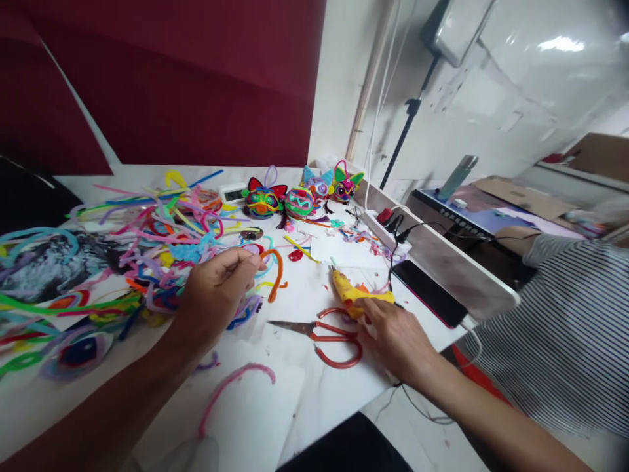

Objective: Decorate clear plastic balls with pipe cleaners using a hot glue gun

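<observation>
Between thumb and fingertips, my left hand [221, 285] pinches a curved orange pipe cleaner [280, 269], held above the table with its free end hanging down. My right hand [393, 331] has its fingers round a yellow glue gun [351, 292], whose nozzle points to the upper left; part of its handle is hidden under the fingers. Just left of that hand lie scissors [314, 330] with red handles, blades toward the left. A pink pipe cleaner [230, 387] rests on white paper near the front edge.
A tangle of coloured pipe cleaners [162, 242] covers the table's left side. Several colourful ornaments [299, 202] stand at the back. On the right are a phone [430, 293], a power strip [388, 233], cables and a low partition [442, 252]. A person in a striped top [565, 334] is nearby.
</observation>
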`<state>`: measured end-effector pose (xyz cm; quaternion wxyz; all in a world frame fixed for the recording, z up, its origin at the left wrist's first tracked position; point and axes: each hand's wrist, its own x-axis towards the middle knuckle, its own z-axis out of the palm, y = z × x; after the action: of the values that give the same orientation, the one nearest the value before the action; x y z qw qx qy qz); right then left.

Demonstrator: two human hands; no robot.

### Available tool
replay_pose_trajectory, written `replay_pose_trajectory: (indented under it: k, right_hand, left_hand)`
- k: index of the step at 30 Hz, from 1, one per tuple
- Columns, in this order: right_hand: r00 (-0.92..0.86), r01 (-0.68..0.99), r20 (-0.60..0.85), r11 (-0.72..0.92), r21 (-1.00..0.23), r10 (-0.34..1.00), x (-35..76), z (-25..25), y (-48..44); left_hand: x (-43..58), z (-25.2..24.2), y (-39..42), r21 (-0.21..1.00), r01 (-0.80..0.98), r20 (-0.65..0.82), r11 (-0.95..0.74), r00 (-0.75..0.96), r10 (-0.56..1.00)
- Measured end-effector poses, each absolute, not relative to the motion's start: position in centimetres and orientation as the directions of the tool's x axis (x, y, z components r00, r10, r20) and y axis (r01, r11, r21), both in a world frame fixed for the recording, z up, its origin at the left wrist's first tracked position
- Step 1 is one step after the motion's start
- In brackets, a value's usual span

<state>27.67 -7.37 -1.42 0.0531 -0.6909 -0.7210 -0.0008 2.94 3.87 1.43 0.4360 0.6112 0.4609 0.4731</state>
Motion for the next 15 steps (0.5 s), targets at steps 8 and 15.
replay_pose_trajectory:
  k: [8,15]
  right_hand:
    - [-0.306,0.937,0.211,0.333,-0.108,0.928,28.2,-1.1,-7.5]
    - [-0.515,0.836,0.244,0.545,-0.070,0.822,25.2,-3.0,-6.4]
  left_hand:
    - [3.4,1.7,3.5,0.989,0.108,0.080,-0.099,0.170,0.982]
    - [3.5,2.2,3.2,0.999,0.015,-0.051,0.049,0.176,0.983]
